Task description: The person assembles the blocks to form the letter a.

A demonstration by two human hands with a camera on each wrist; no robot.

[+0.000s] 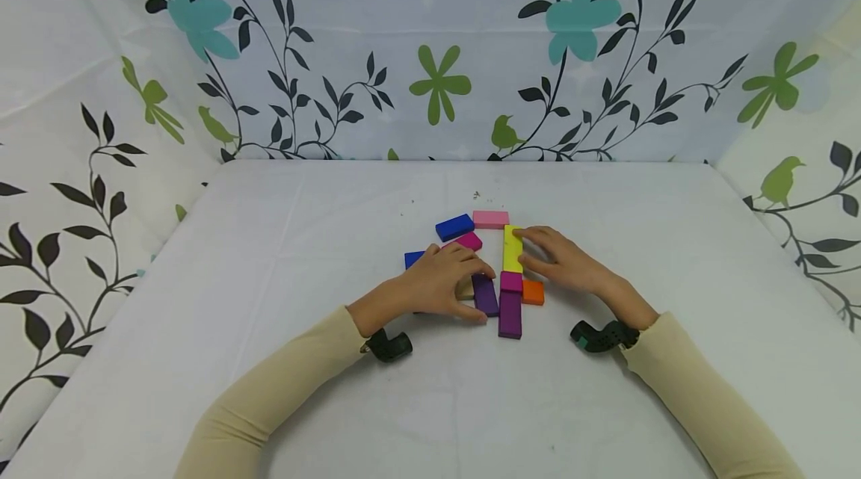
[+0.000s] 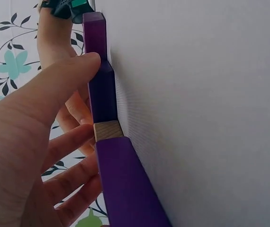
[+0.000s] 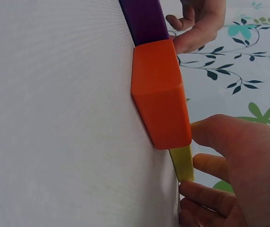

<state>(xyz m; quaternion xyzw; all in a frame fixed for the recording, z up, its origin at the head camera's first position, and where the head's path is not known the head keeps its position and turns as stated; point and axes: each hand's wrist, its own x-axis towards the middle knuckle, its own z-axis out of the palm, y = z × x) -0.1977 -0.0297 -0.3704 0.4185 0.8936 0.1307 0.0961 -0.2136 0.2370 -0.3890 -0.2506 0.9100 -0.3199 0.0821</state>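
Note:
Over the flat group of coloured blocks, my left hand arches with its fingers bent. Its thumb and index finger span the dark purple block from near end to far end. A wooden block is partly hidden beneath that hand. My right hand lies to the right, its loosely bent fingertips touching the side of the yellow block. Below the yellow block come a magenta block and a purple block in line. An orange block sits beside the magenta one, under my right hand's thumb side.
At the back of the group lie a pink block and a blue block. Another magenta block and a blue one are partly covered by the left hand. A white cloth covers the table; patterned fabric hangs behind.

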